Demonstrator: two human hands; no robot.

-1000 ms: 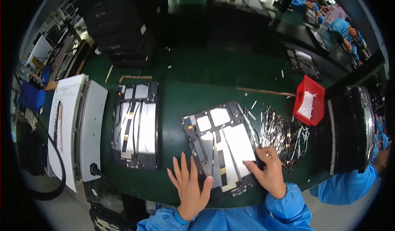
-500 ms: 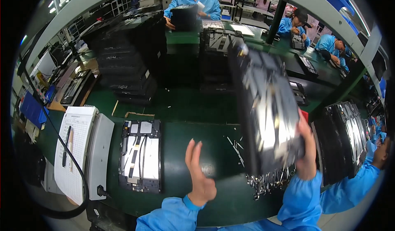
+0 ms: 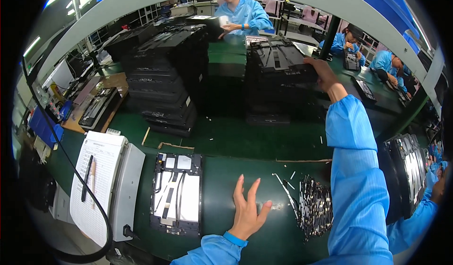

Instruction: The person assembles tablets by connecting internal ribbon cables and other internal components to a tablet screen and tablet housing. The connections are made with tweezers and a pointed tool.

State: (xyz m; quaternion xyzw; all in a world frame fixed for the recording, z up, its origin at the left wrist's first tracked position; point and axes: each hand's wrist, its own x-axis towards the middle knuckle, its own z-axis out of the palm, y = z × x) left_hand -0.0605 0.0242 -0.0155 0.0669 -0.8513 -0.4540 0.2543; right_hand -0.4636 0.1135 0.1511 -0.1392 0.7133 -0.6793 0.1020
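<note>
Right arm in a blue sleeve [image 3: 351, 170] stretched far forward and up across the green bench [image 3: 226, 137], reaching the top of the black stack of trays [image 3: 278, 76]. Right hand [image 3: 323, 74] resting on the upper right edge of the top tray [image 3: 278, 57], fingers curled over its rim, thumb side hard to make out against the dark plastic; grip on the tray apparent, its tightness not clear. Left forearm entering from the lower edge, wrist bent back, left hand [image 3: 247, 208] raised just above the bench with palm down and fingers spread wide, holding nothing. Open tablet back panel [image 3: 178, 194] lying flat on the bench just left of the left hand, apart from it. Heap of thin flat cables [image 3: 314, 206] just right of the left hand, partly covered by the right sleeve. Taller stack of dark trays [image 3: 163, 86] left of the reached stack, well apart from both hands. Clipboard with paper and pen [image 3: 96, 180] at the left bench edge.
</note>
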